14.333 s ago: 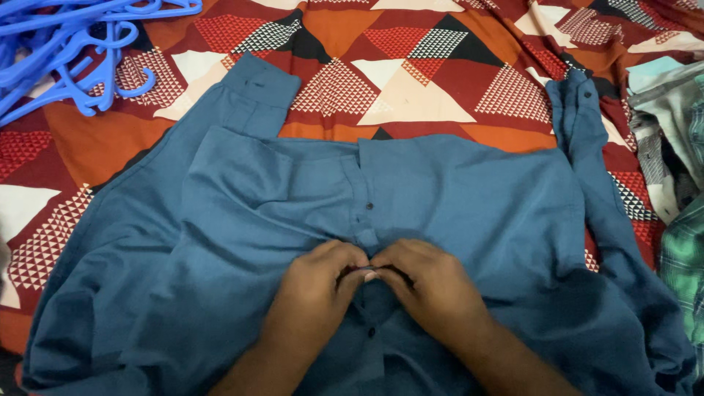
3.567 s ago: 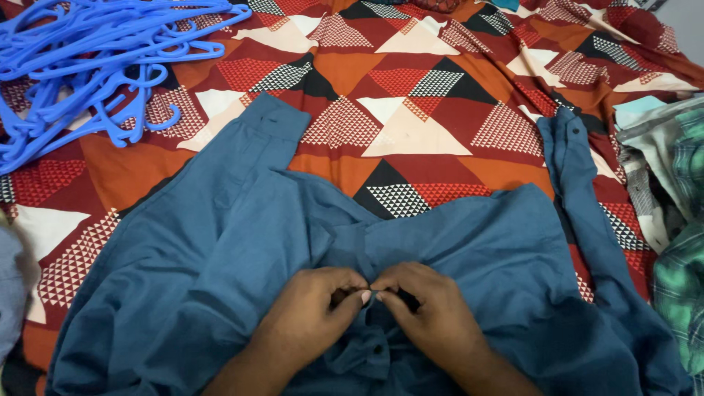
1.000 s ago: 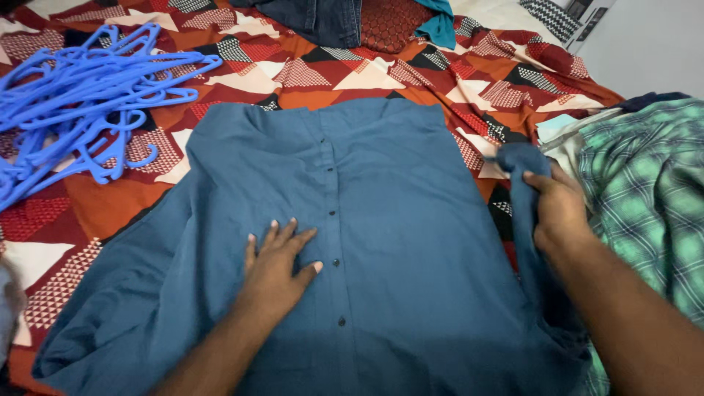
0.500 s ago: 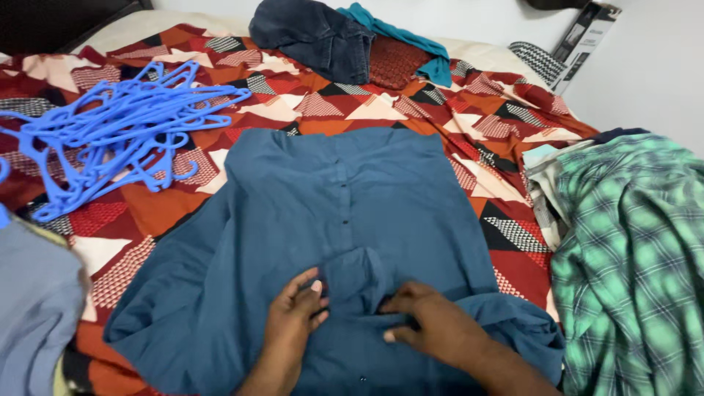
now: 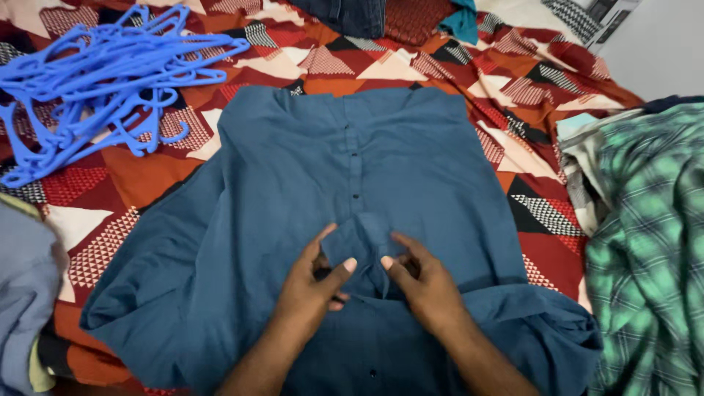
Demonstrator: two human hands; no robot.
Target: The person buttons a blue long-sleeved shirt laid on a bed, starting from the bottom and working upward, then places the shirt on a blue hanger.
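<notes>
The blue button-up shirt (image 5: 411, 169) lies spread front-up on the bed, its placket running down the middle, and a sleeve cuff (image 5: 363, 249) is folded in across the chest, lying on the button line. The left hand (image 5: 315, 282) pinches the cuff's left edge between thumb and fingers, while the right hand (image 5: 425, 286) presses on its right edge with fingers curled onto the cloth; both hands are closed lightly on the cuff, not flat. Judging by this, the sleeve-folding step is in hand, and the next move likely calls for smoothing that sleeve flat before the other side is brought in. Around the shirt shows the patterned bedsheet (image 5: 411, 70) in red, orange and white triangles; a heap of blue plastic hangers (image 5: 103, 73) sits upper left, well apart, and a green plaid shirt (image 5: 653, 242) lies at the right.
</notes>
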